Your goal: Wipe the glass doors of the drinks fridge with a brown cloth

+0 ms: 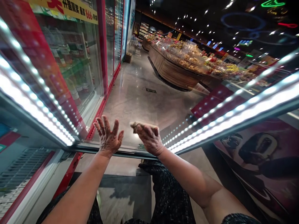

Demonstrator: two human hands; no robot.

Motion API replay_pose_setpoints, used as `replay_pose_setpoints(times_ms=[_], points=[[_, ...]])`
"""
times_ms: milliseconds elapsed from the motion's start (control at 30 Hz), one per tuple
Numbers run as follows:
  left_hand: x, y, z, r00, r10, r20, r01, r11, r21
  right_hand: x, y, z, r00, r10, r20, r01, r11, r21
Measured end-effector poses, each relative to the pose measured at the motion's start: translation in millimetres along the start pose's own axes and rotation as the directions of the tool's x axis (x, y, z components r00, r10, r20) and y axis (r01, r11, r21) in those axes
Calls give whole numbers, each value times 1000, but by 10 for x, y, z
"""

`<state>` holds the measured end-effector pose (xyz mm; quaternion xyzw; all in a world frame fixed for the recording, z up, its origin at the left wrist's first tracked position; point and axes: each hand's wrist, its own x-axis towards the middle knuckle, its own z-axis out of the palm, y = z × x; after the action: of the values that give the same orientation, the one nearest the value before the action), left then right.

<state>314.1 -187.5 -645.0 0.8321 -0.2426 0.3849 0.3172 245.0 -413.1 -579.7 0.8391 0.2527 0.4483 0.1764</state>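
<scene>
An opened glass cooler door (173, 102), edged by bright LED strips, stands across the view in front of me. Low on its pane, my left hand (107, 137) is spread with the fingers apart and holds nothing; it appears to lie against the glass. To its right, my right hand (149, 138) is closed around a beige cloth (134, 126), whose end sticks out past the fingers on the left. That hand is close to the glass too, near the door's lower edge. The palm side of the cloth is hidden.
Left of me is the open cooler with wire shelves (23, 165). Beyond the door, bottles (63, 49) stand behind more red-framed glass. Wooden produce stands (175, 65) lie across the shop floor (137, 84). A pink printed freezer side (259, 155) is close on the right.
</scene>
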Motion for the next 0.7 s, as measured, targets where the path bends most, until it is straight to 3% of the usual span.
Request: replay_pose_setpoints(times_ms=[67, 100, 200, 267, 333, 433, 500, 700], points=[[-1, -34, -18, 1000, -23, 11, 23, 1000, 4, 19, -16, -5, 996, -80, 49, 77, 996, 48], [-1, -55, -29, 999, -46, 21, 45, 999, 7, 59, 0, -13, 997, -53, 48, 51, 998, 48], [5, -125, -67, 992, -121, 40, 120, 993, 13, 232, 34, -11, 988, 153, -13, -153, 988, 10], [13, -166, -92, 990, -140, 28, 140, 990, 6, 295, -31, 35, 973, 225, -48, -225, 974, 5], [20, -196, -113, 991, -130, -6, 130, 991, -6, 280, -156, 101, 988, 149, -37, -148, 989, 27], [19, -234, -138, 991, -130, -25, 129, 991, -31, 238, -310, 170, 996, -73, 47, 67, 992, 110], [14, -268, -157, 986, -167, 4, 167, 985, -41, 304, -329, 171, 989, -113, 95, 96, 982, 164], [-5, -403, -222, 970, -244, 1, 244, 970, -18, 680, -384, 173, 988, 136, 80, -146, 977, 153]])
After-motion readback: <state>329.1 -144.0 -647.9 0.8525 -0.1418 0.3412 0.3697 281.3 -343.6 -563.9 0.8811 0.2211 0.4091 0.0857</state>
